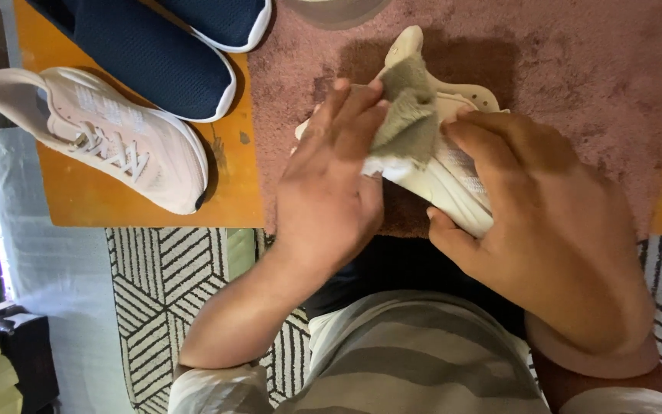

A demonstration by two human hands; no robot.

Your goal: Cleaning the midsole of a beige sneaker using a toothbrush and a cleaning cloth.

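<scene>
Wiping step: left hand fingers pinch cloth against white shoe; right hand fingers wrapped around shoe, steadying it. Next likely needs rubbing further along the side.

Orange wooden table, pink mat on top; black-white geometric rug below.
</scene>
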